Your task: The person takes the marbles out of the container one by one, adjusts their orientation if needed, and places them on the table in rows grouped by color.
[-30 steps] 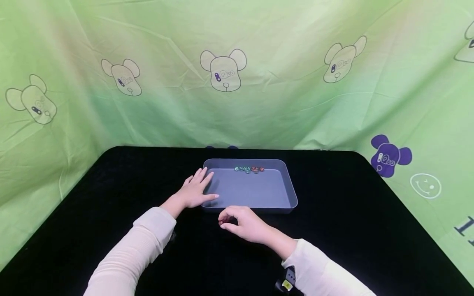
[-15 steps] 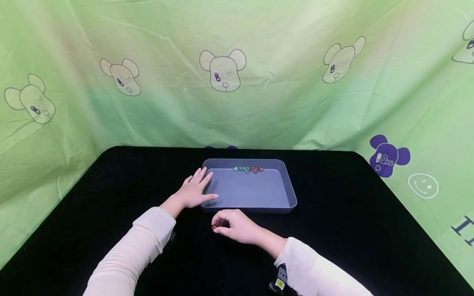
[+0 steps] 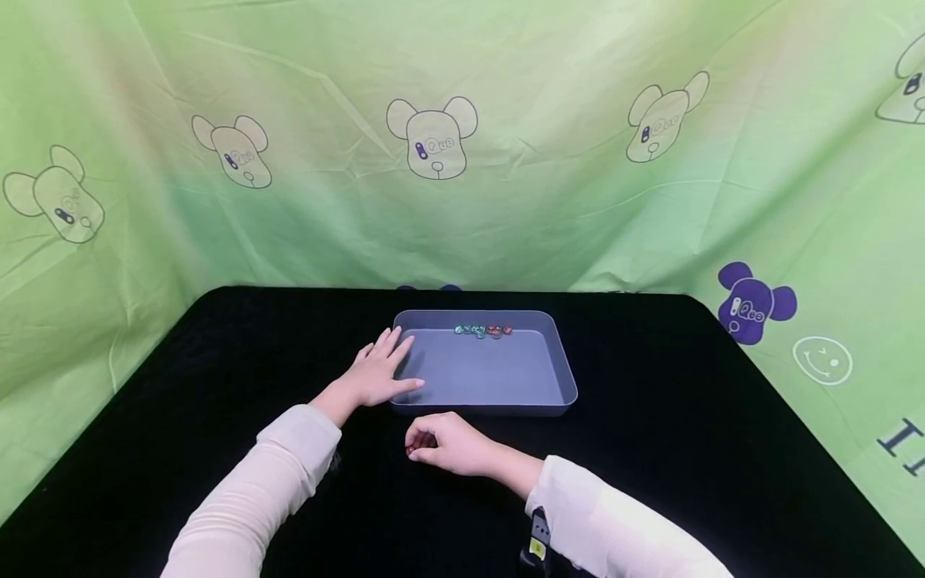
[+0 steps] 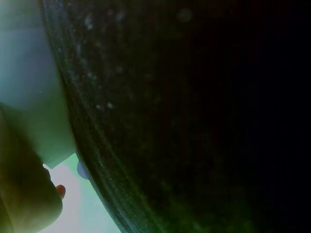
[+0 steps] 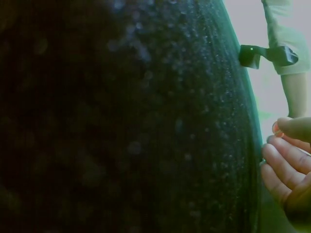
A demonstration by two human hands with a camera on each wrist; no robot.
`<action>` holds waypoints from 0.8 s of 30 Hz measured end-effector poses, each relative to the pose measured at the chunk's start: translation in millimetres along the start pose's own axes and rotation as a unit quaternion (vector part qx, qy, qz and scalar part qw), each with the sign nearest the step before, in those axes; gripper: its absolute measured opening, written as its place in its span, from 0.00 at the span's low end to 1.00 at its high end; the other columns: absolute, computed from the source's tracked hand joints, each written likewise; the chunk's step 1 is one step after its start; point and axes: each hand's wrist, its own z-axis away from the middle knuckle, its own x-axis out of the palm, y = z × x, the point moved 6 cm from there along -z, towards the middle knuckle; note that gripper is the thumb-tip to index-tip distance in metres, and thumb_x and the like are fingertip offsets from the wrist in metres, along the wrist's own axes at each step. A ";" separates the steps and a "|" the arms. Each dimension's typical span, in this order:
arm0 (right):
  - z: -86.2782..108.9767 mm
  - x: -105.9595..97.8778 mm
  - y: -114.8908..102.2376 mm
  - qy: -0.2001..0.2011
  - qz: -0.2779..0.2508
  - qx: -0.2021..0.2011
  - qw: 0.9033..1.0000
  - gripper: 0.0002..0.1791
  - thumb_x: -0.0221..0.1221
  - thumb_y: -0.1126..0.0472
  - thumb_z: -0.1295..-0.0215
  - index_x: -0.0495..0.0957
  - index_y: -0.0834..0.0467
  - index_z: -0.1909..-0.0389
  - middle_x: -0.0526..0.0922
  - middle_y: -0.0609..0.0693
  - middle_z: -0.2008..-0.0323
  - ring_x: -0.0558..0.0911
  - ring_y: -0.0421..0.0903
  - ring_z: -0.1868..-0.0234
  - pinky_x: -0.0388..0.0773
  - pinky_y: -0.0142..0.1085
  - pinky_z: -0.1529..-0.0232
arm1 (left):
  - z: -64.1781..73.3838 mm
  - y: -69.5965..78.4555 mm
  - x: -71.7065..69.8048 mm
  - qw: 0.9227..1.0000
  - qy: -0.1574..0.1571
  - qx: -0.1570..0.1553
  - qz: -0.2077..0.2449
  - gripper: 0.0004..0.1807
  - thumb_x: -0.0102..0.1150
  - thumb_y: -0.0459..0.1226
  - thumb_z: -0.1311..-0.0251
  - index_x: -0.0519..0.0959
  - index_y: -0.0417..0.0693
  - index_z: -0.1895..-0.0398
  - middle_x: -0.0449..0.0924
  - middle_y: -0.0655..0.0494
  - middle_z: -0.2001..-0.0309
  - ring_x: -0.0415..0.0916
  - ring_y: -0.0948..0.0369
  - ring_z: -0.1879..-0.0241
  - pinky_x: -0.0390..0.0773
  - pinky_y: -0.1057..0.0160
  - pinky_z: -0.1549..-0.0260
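Note:
My right hand [image 3: 451, 444] is low over the black cloth, just in front of the tray's near wall. Between thumb and forefinger it pinches a small round red glass piece [image 5: 277, 128], like a marble; its other fingers are bent behind. My left hand [image 3: 376, 376] rests with spread fingers on the left edge of a grey rectangular tray [image 3: 499, 373], thumb reaching inside. Along the tray's far wall lie several small shiny green pieces [image 3: 470, 329], with red pieces [image 3: 499, 330] to their right. The left wrist view is dark, and little of the left hand shows there.
The black cloth [image 3: 672, 417] covers the table, with its far edge behind the tray. A green printed curtain [image 3: 549, 217] hangs around the back and sides. A black wrist device [image 3: 537, 542] is strapped at the right cuff.
My right hand has shifted left and slightly toward me, away from the tray's near wall, still pinching the red glass piece. My left hand stays at the tray's left edge.

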 end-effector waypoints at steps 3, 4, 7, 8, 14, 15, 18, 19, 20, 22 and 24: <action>-0.9 2.7 2.5 -0.007 0.002 0.008 1.000 0.02 0.58 0.65 0.47 0.76 0.58 0.71 0.79 0.45 0.74 0.74 0.31 0.71 0.70 0.23 0.68 | -0.1 -0.5 0.1 1.000 -0.002 -0.002 -0.003 0.43 0.40 0.62 0.47 0.45 0.48 0.34 0.36 0.45 0.34 0.31 0.51 0.36 0.43 0.47 0.44; -1.1 3.4 3.0 -0.009 0.004 0.010 1.000 0.02 0.58 0.65 0.47 0.76 0.58 0.71 0.79 0.45 0.74 0.74 0.31 0.71 0.70 0.23 0.68 | -0.3 -0.7 0.3 1.000 -0.002 -0.002 -0.003 0.43 0.40 0.62 0.47 0.45 0.49 0.34 0.36 0.45 0.34 0.31 0.52 0.36 0.43 0.47 0.44; -1.6 4.6 2.7 -0.014 0.013 0.008 1.000 0.02 0.58 0.66 0.47 0.76 0.58 0.71 0.79 0.45 0.74 0.74 0.31 0.72 0.69 0.23 0.68 | -0.8 -0.8 0.2 1.000 0.000 -0.001 -0.002 0.44 0.40 0.62 0.48 0.46 0.48 0.34 0.36 0.45 0.34 0.31 0.51 0.36 0.43 0.47 0.45; -1.8 4.8 2.3 -0.015 0.018 0.005 1.000 0.02 0.58 0.66 0.47 0.76 0.58 0.71 0.78 0.44 0.74 0.74 0.31 0.72 0.69 0.23 0.68 | -0.9 -0.8 0.4 1.000 0.000 -0.002 -0.003 0.44 0.40 0.62 0.48 0.46 0.48 0.34 0.36 0.45 0.34 0.31 0.51 0.36 0.43 0.47 0.44; -2.5 4.8 -0.6 -0.013 0.052 -0.015 0.998 0.03 0.59 0.66 0.48 0.76 0.57 0.72 0.77 0.44 0.73 0.73 0.31 0.71 0.69 0.22 0.68 | -1.2 -0.6 -0.1 1.000 0.003 0.003 0.004 0.43 0.41 0.61 0.47 0.46 0.47 0.34 0.37 0.44 0.34 0.31 0.50 0.36 0.43 0.46 0.45; -2.5 4.8 -0.8 -0.013 0.056 -0.017 0.998 0.03 0.59 0.66 0.48 0.76 0.57 0.72 0.77 0.44 0.73 0.73 0.31 0.71 0.68 0.22 0.68 | -1.2 -0.4 -0.5 1.000 0.005 0.005 0.006 0.43 0.42 0.60 0.47 0.46 0.46 0.34 0.37 0.44 0.34 0.32 0.50 0.36 0.43 0.46 0.45; -2.8 5.4 -1.1 -0.014 0.066 -0.016 0.998 0.03 0.59 0.66 0.48 0.76 0.57 0.72 0.76 0.43 0.73 0.73 0.31 0.71 0.68 0.22 0.68 | -1.0 0.2 -1.5 1.000 0.007 0.006 0.004 0.43 0.42 0.60 0.47 0.47 0.46 0.34 0.38 0.43 0.34 0.33 0.49 0.36 0.43 0.46 0.45; -2.9 5.7 -1.1 -0.014 0.068 -0.014 0.998 0.03 0.59 0.66 0.48 0.76 0.57 0.72 0.76 0.43 0.73 0.73 0.31 0.71 0.68 0.22 0.68 | -0.8 0.2 -1.7 1.000 0.008 0.006 0.004 0.43 0.42 0.60 0.47 0.47 0.46 0.34 0.38 0.43 0.34 0.33 0.49 0.36 0.43 0.46 0.45; -2.8 6.1 -1.1 -0.016 0.069 -0.012 0.997 0.03 0.59 0.65 0.49 0.76 0.57 0.72 0.75 0.43 0.73 0.73 0.31 0.72 0.68 0.22 0.68 | -0.9 0.0 -1.5 1.000 0.007 0.005 0.002 0.43 0.42 0.61 0.47 0.47 0.47 0.34 0.38 0.44 0.34 0.33 0.50 0.36 0.43 0.46 0.45; -2.8 6.8 -1.1 -0.019 0.073 -0.008 0.997 0.03 0.59 0.65 0.49 0.76 0.57 0.72 0.75 0.42 0.74 0.73 0.31 0.72 0.68 0.22 0.69 | -1.0 -0.2 -1.1 1.000 0.006 0.003 0.002 0.43 0.42 0.61 0.47 0.47 0.47 0.34 0.38 0.44 0.34 0.33 0.50 0.36 0.43 0.46 0.45; -2.5 7.7 -1.2 -0.024 0.073 -0.004 0.997 0.03 0.59 0.65 0.49 0.76 0.57 0.72 0.74 0.42 0.74 0.72 0.30 0.72 0.68 0.22 0.69 | -1.1 -0.5 -0.3 1.000 0.005 0.002 0.004 0.43 0.42 0.60 0.47 0.47 0.47 0.34 0.38 0.44 0.34 0.32 0.50 0.36 0.43 0.46 0.45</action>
